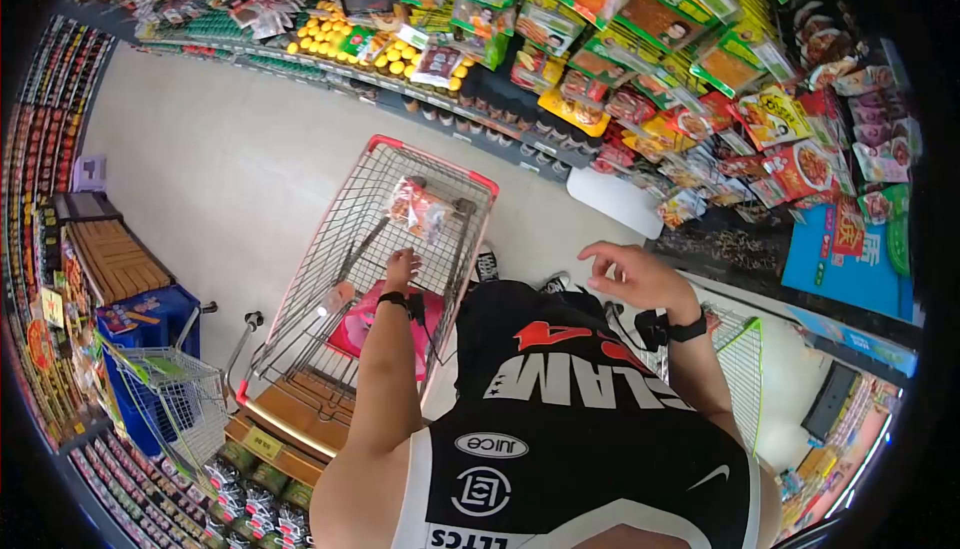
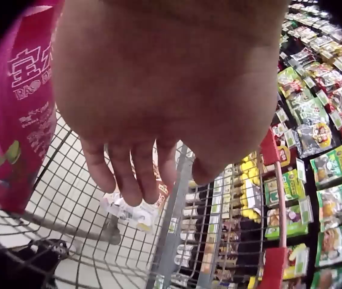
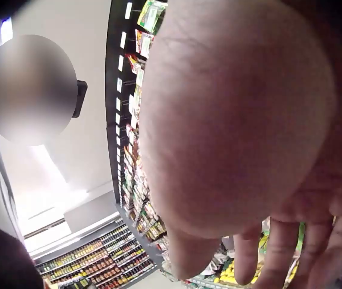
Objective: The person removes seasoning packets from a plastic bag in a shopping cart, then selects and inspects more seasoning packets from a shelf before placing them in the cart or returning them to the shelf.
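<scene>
My left hand (image 1: 402, 267) hangs over the basket of a wire shopping cart (image 1: 330, 219) with red corners, its fingers loosely bent and nothing in them. Plastic-wrapped packages (image 1: 420, 211) lie at the cart's far end; in the left wrist view one package (image 2: 132, 212) shows beyond the fingertips. Beneath the left wrist sits a pink printed bag (image 1: 425, 324), with a small clear package (image 1: 337, 298) beside it. My right hand (image 1: 632, 274) is raised in front of the body toward the shelf side, fingers loosely curved, holding nothing.
A long shelf of hanging packets (image 1: 660, 29) runs along the far and right side, with yellow items (image 1: 345, 39) in its trays. A second cart (image 1: 180, 389) stands at left by a blue bin (image 1: 145, 324). Another green-edged cart (image 1: 740, 369) is at right.
</scene>
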A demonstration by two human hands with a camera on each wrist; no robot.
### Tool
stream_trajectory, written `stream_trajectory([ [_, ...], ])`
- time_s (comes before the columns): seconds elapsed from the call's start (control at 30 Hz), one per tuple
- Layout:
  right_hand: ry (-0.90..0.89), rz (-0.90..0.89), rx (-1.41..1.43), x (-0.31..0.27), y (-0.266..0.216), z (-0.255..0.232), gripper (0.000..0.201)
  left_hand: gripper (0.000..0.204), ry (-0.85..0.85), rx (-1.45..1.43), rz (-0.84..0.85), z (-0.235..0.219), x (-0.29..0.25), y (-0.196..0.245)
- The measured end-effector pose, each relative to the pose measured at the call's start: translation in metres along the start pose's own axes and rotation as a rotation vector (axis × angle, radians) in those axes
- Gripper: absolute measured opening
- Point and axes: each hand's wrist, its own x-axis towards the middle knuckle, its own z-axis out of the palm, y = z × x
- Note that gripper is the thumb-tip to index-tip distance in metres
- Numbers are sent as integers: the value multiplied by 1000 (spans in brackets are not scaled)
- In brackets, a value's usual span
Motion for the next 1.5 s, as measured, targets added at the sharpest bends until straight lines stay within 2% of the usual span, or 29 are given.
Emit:
stream_trajectory([
  [0.07,45,25,-16,-10,3,-16,28,28,-33,26,-1,4,5,-9],
  [0.2,334,-16,162,-43,23,-57,25,28,-94,163,9,20,3,-6],
  [0.23,414,-107,190,-53,33,-74,21,27,-89,224,36,28,-8,2],
  [0.27,505,-122,277,-63,37,-87,18,26,-120,194,75,28,-5,1],
  [0.33,691,-204,351,-91,41,-120,12,29,-236,211,241,16,29,-15],
  [0.37,781,-268,336,-106,42,-138,10,29,-155,88,232,35,8,1],
  [0.47,989,-415,341,-147,39,-191,8,24,-133,193,431,65,-14,47],
  [0.5,1035,-478,320,-158,40,-211,8,22,-135,124,525,81,-15,55],
  [0.57,1136,-644,311,-176,33,-250,5,15,-175,194,580,110,-29,77],
  [0.63,1132,-803,531,-188,29,-279,24,12,-232,226,607,162,-88,106],
  [0.7,1115,-948,790,-188,23,-309,42,14,-374,291,674,203,-116,118],
  [0.73,1126,-899,875,-185,36,-329,57,15,-465,277,696,219,-118,118],
  [0.77,1136,-824,997,-180,49,-348,61,15,-559,258,716,239,-119,115],
  [0.8,1117,-761,1111,-173,63,-367,64,17,-512,301,692,265,-144,117],
  [0.83,1090,-687,1229,-167,76,-383,68,18,-538,316,713,282,-148,113],
  [0.93,1094,-537,1314,-145,103,-415,80,23,-519,421,721,324,-192,103],
  [0.97,1022,-583,1363,-141,110,-422,80,24,-531,451,716,333,-189,94],
  [1.07,855,-741,1460,-146,113,-433,83,30,-555,523,718,342,-175,65],
  [1.17,756,-736,1455,-145,126,-434,86,36,-519,588,716,337,-175,51],
  [1.23,784,-701,1515,-148,121,-427,89,41,-572,498,658,320,-141,25],
  [1.3,835,-698,1533,-154,118,-414,91,46,-543,512,635,308,-148,19],
  [1.33,831,-709,1625,-156,118,-410,85,48,-517,570,603,303,-160,22],
  [1.43,977,-807,1636,-154,117,-394,61,54,-500,691,538,297,-181,31],
  [1.47,951,-829,1715,-152,120,-393,47,55,-519,699,529,293,-179,29],
  [1.5,942,-888,1696,-149,125,-390,42,57,-540,706,524,291,-176,30],
])
